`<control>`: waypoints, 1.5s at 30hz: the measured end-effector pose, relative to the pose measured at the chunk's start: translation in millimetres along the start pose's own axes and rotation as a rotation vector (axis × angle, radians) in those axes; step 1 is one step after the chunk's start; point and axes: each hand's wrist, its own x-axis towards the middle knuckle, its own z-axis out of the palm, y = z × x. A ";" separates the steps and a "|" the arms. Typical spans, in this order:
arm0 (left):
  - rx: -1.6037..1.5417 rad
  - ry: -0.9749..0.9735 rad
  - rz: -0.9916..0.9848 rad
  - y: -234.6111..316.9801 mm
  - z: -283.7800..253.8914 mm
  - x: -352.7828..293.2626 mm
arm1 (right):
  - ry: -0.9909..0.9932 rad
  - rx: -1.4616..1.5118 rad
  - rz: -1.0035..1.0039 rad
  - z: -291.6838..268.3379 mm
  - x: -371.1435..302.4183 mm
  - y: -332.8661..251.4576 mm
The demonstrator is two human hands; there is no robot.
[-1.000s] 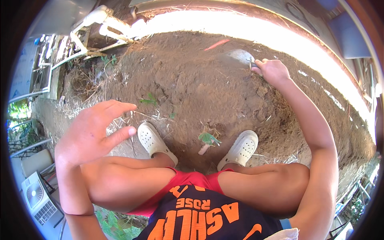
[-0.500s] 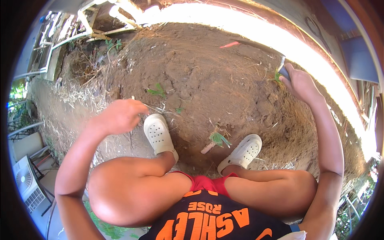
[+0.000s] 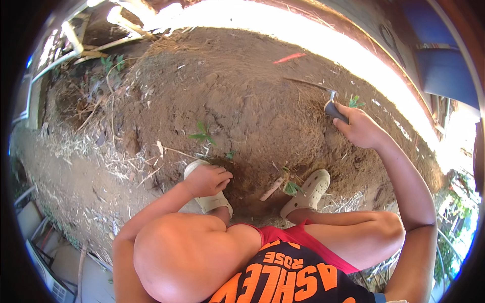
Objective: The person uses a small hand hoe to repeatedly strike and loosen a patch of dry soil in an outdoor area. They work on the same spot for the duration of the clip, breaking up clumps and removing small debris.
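My right hand [image 3: 361,126] is wrapped round the dark handle of a bladed hand tool [image 3: 335,111]. Its thin metal blade bends off to the left, lying low over the bare soil [image 3: 252,108]. Beside that hand grows a small green plant [image 3: 355,102]. My left hand [image 3: 207,180] hangs over my left clog [image 3: 214,203], its fingers curled in; whatever they may hold is hidden. Just ahead of it stand a leafy seedling [image 3: 203,133] and a smaller sprout [image 3: 230,154]. Between my feet lies a wilted green plant [image 3: 292,189], close to my right clog [image 3: 310,192].
A short piece of wood [image 3: 273,189] lies between the clogs. Farther off is a red strip [image 3: 289,57] on the soil. Dry straw and twigs [image 3: 136,161] are scattered at left. A pale frame [image 3: 70,38] stands far left, and a bright sunlit strip runs along the far side.
My left hand has moved right and nearer, over the left clog. The right hand has come left and nearer, and the tool's blade now shows plainly. The view has shifted somewhat.
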 end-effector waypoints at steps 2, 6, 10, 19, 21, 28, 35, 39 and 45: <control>0.001 0.022 0.024 -10.3 6.4 0.2 | 0.034 -0.010 0.087 -1.4 12.3 -11.2; -0.033 0.120 0.069 -22.9 19.1 2.1 | -0.073 -0.134 0.074 -16.2 39.2 -38.0; -0.037 0.113 0.101 -27.6 18.6 0.1 | -0.118 -0.208 0.233 -24.6 57.7 -80.2; -0.090 0.168 0.105 -29.7 12.4 6.9 | 0.104 0.046 0.431 71.8 55.6 -120.9; -0.094 0.193 0.097 -28.5 13.0 5.8 | 0.213 0.126 0.410 100.5 51.9 -111.1; -0.091 0.251 0.042 -26.8 17.4 -1.1 | 0.143 0.611 0.480 61.1 40.6 -96.6; -0.074 0.241 0.004 -22.3 14.2 3.5 | 0.079 0.046 0.301 20.8 54.3 -74.1; -0.110 0.225 -0.003 -24.6 16.8 2.5 | -0.140 -0.124 0.278 -31.3 81.1 -82.1; -0.062 0.205 -0.006 -25.1 18.8 8.3 | -0.204 -0.357 0.273 -49.4 116.7 -89.9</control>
